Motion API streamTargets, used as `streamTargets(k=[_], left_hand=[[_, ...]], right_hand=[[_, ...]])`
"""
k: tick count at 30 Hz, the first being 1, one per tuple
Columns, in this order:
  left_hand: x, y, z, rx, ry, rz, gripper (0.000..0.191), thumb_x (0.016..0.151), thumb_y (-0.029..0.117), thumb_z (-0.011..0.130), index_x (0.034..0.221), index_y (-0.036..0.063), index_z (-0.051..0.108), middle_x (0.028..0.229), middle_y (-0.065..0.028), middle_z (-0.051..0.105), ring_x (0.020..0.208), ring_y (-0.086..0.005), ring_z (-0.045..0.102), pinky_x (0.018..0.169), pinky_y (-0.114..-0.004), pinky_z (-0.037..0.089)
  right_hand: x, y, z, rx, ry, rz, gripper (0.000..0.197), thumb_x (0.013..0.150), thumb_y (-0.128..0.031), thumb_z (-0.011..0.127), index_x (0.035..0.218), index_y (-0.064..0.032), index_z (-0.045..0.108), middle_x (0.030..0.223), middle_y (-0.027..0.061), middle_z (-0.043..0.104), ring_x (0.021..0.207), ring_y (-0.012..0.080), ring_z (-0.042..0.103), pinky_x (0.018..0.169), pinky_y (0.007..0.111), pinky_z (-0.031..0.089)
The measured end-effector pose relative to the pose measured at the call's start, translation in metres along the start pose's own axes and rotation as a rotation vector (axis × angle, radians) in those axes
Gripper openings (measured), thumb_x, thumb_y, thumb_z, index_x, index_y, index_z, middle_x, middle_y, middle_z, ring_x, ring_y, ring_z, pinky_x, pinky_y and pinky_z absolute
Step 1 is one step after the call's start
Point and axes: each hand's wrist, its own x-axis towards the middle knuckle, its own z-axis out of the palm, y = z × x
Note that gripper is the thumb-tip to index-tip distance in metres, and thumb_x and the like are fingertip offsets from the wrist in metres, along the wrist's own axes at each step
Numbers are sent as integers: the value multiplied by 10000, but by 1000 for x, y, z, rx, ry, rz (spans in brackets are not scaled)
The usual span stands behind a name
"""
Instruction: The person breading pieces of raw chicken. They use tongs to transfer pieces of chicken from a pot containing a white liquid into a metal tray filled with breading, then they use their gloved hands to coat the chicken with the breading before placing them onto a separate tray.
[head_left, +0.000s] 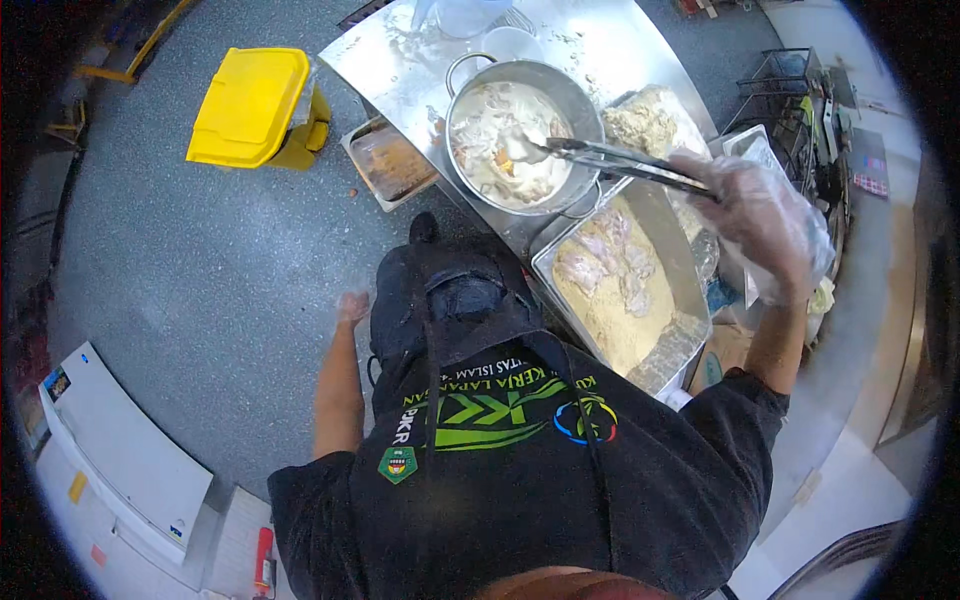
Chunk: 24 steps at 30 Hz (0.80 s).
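My right hand (757, 214), in a clear plastic glove, grips a pair of metal tongs (637, 161). The tong tips are over a two-handled metal pot (581, 105), at a piece of batter-coated food (523, 146). Whitish batter (487, 112) with pieces in it fills the lower part of the pot. Beside the pot, a deep metal tray (679, 277) holds pale flour (604, 330) with several pieces of raw meat (611, 251), apparently chicken, lying on top. My left hand (352, 307) hangs by my side, away from the table; its fingers are too small and blurred to read.
A steel table (390, 56) carries the pot, clear plastic containers (514, 45) and a heap of clumpy flour (645, 124). Below its left edge sits a metal pan (394, 161) with brown residue. A yellow lidded bin (251, 109) stands on the floor. Racks (787, 75) line the right side.
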Motion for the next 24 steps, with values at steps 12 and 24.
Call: streamTargets(k=[12,24], left_hand=[[11,33,-65,-58,206,26,211,786,202,469,824,46,606,778,-191,616,744,-355,613,651,-475,479],[31,14,-60,-81,343,47,222,770,215,486,760,32,612,742,-217,602,719,-388,602,639,-491,470]], right_hand=[[106,41,128,-254,434,-173,410,818,-356,545,1192,-188,529,740,144,612,679,271,621,600,402,495],[149,48,149,-146,746,-419,388,836,-317,502,1208,-206,506,814,138,611,728,261,604,591,398,480]])
